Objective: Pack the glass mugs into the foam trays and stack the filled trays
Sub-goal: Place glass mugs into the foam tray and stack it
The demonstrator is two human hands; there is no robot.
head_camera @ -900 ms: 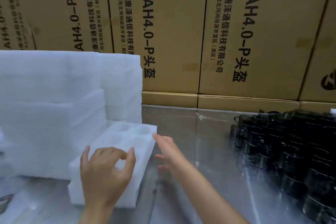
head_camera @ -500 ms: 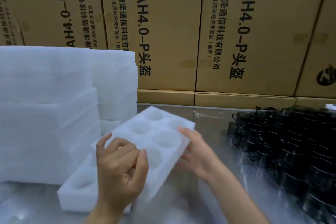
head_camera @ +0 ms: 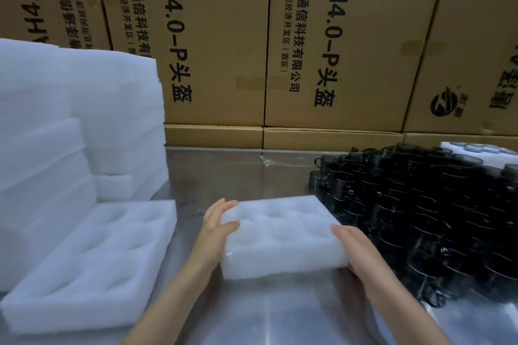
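White foam tray (head_camera: 276, 235) at frame centre, empty, clasped between both hands: left hand (head_camera: 217, 221) on its left edge, thumb over the top; right hand (head_camera: 354, 249) flat-fingered against the right end. Just right, touching or nearly so, dark glass mugs (head_camera: 420, 213) crowded on the steel table (head_camera: 218, 173). Spare tray (head_camera: 92, 258) lower left. Likely risk: nudging the mugs with the tray's right end and toppling one, given so little gap.

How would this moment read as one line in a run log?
step: positioning empty foam tray | left hand: gripping left end | right hand: flat against right end | glass mugs: beside tray, unpacked
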